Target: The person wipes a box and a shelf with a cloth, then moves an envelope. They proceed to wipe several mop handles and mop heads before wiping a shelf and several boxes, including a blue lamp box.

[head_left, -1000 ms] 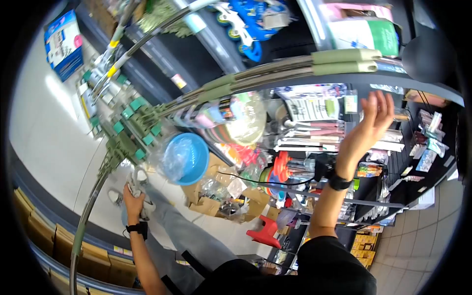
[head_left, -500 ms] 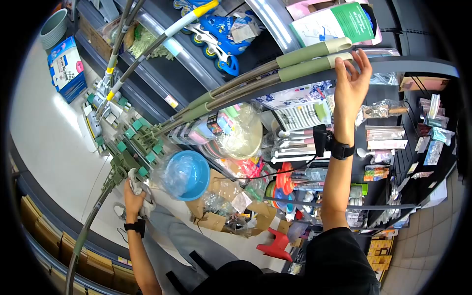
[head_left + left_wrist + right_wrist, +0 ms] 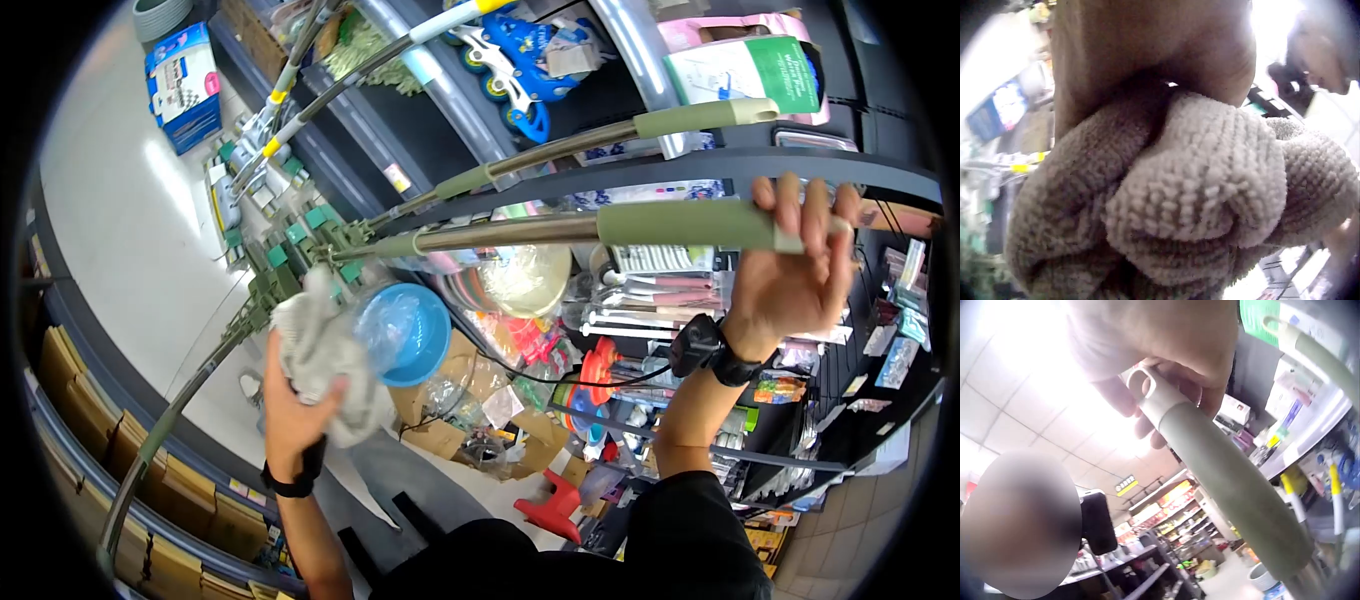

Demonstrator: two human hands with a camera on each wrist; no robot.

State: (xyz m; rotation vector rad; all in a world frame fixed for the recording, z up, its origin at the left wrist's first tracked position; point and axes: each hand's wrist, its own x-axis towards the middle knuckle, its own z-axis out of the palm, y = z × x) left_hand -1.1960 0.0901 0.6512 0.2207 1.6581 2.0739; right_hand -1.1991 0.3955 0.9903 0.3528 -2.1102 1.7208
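In the head view my left hand (image 3: pixel 293 425) holds a bunched, pale grey cloth (image 3: pixel 325 360), fingers and thumb curled into it. Up close in the left wrist view, the cloth (image 3: pixel 1197 181) shows a ribbed, fluffy weave in thick folds. At the right, my right hand (image 3: pixel 795 285) grips the top end of a green mop handle (image 3: pixel 680 224). The right wrist view shows fingers behind the handle's pale end (image 3: pixel 1163 403), by its hanging loop. A second green handle (image 3: pixel 690 118) leans just beyond it. Their shafts slope down toward green mop heads (image 3: pixel 290 265).
A blue basin (image 3: pixel 425 345) with clear plastic in it stands below the handles, beside an open cardboard box (image 3: pixel 540 435). A red stool (image 3: pixel 553 507) is nearer me. Shelves hold a blue inline skate (image 3: pixel 545 65) and boxes. Another green-jointed pole (image 3: pixel 165 430) slants along the left.
My right hand has gone from beside the two handles to gripping one, which now stands apart from its neighbour and nearer me. My left hand has risen with the cloth.
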